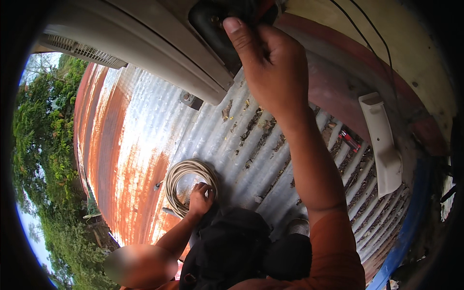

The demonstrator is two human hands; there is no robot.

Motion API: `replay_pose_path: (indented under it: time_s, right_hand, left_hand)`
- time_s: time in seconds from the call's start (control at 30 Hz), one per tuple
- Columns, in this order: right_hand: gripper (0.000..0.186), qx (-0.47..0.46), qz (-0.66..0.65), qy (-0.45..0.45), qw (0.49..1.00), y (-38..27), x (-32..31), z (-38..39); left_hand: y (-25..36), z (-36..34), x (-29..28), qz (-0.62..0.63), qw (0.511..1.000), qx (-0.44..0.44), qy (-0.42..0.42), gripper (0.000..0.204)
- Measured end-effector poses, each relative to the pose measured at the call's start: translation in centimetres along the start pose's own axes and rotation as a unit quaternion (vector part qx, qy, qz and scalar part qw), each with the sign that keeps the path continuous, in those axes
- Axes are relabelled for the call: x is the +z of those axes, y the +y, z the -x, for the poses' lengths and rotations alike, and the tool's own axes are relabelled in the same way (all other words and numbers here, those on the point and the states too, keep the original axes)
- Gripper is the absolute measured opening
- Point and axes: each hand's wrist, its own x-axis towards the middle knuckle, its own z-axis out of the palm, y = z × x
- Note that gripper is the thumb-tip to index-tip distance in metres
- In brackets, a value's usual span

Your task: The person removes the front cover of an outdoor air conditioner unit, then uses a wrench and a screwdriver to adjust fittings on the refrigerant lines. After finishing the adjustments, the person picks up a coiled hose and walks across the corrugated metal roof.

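My right hand (273, 65) is raised to the dark recess (212, 24) at the end of a large off-white appliance casing (154, 63). Its thumb lies along the recess, beside a small brass-coloured round part. The other fingers are curled and partly hidden, and what they grip cannot be made out. Lower down, my left hand (200, 199) is closed with curled fingers. It overlaps the right side of a coil of beige hose or cable (176, 181) on the metal roof; whether it grips the coil is unclear.
Corrugated metal roofing (227, 145), rusty at the left, has dry leaves in its grooves. A curved off-white cover piece (382, 145) and a small red-and-black object (349, 140) lie at the right. Thin black cables (369, 41) hang along the wall. Trees (43, 135) stand beyond the roof edge.
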Motion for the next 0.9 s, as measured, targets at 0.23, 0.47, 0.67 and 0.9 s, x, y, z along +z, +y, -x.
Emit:
replay_pose_path:
  time_s: [0.23,0.47,0.67,0.9]
  right_hand:
    - [0.032,0.018,-0.027,0.013,0.999,0.1,-0.1,-0.3]
    - [0.022,-0.131,-0.043,0.097,0.986,1.5,0.9,0.2]
    - [0.027,-0.153,0.026,0.073,0.985,1.5,0.8,0.1]
    - [0.028,-0.007,-0.011,0.022,1.000,-0.7,-0.5,0.0]
  left_hand:
    - [0.1,0.0,-0.1,-0.002,1.000,-0.004,0.000,0.012]
    - [0.5,-0.1,-0.1,-0.003,1.000,-0.013,0.002,0.011]
    - [0.6,-0.2,-0.1,-0.002,1.000,-0.010,0.000,0.010]
    - [0.4,-0.1,0.0,0.001,1.000,-0.003,0.007,0.009]
